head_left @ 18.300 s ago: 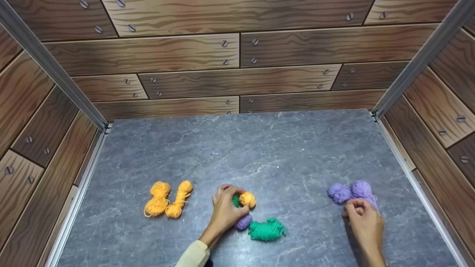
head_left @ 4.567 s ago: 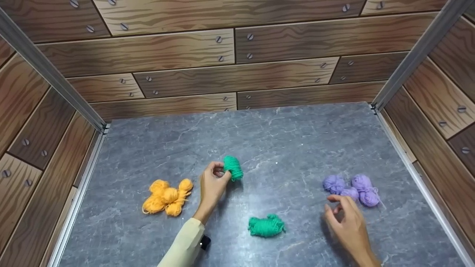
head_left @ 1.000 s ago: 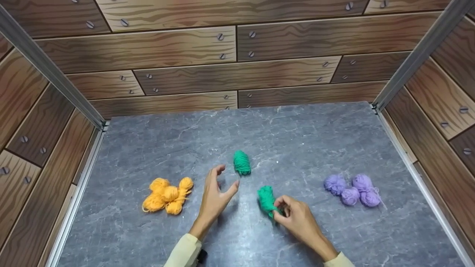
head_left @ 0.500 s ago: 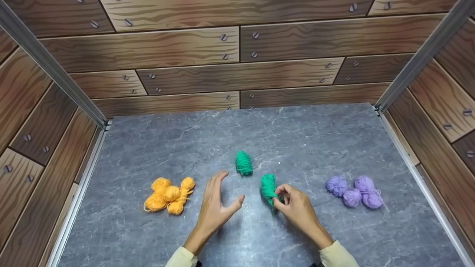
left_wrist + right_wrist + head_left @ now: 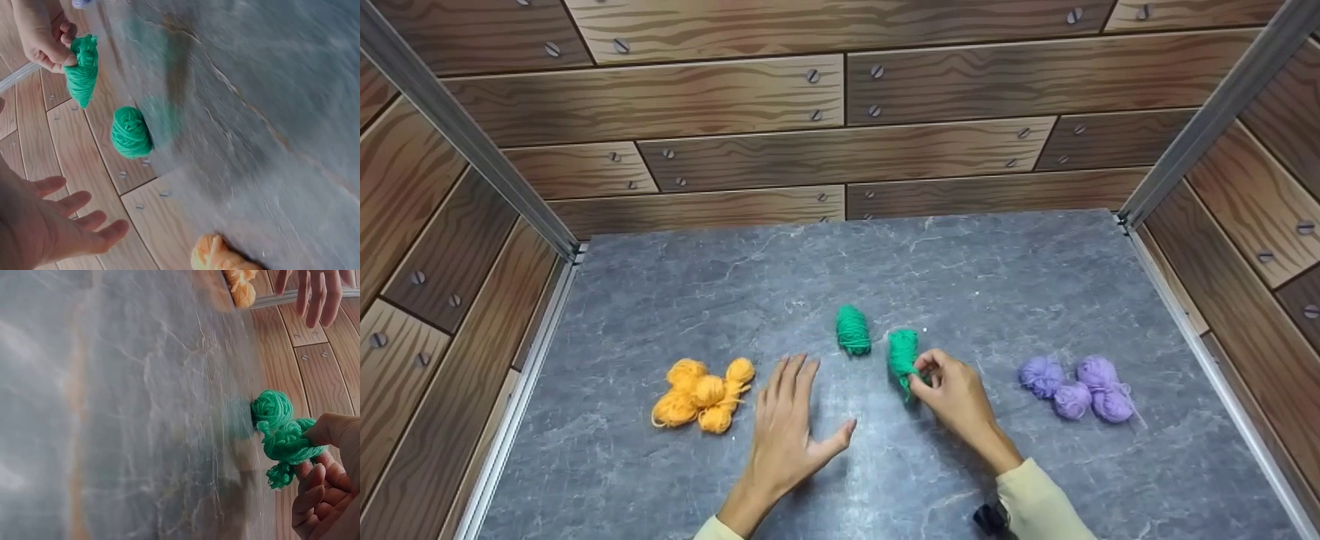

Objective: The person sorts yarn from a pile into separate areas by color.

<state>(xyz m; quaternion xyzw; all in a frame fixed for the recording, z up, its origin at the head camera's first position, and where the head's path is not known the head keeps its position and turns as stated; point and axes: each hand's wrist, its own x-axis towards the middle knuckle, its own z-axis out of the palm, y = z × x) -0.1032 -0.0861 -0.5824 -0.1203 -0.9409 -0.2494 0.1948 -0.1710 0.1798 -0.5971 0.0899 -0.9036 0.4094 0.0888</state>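
In the head view my right hand [image 5: 960, 394] pinches the near end of a green yarn bundle [image 5: 903, 351], thumb against fingers. The right wrist view also shows this bundle [image 5: 292, 441] between thumb and fingertips. A second green yarn bundle [image 5: 853, 330] lies on the table just left of it, with a small gap. My left hand [image 5: 787, 435] is spread with straight fingers and holds nothing. It hovers between the green bundles and a cluster of orange yarn bundles [image 5: 709, 391]. In the left wrist view, the held green bundle [image 5: 83, 73] appears raised off the table.
Several purple yarn bundles [image 5: 1072, 400] sit grouped at the right of the grey marbled table [image 5: 990, 262]. Wood-patterned walls [image 5: 735, 105] and metal posts [image 5: 1200, 112] enclose the back and sides. A black device [image 5: 990, 517] shows at my right sleeve.
Earlier, an orange and a purple ball left the middle for their colour groups, and my left hand set down one green bundle. My right hand has since carried the other forward beside it.
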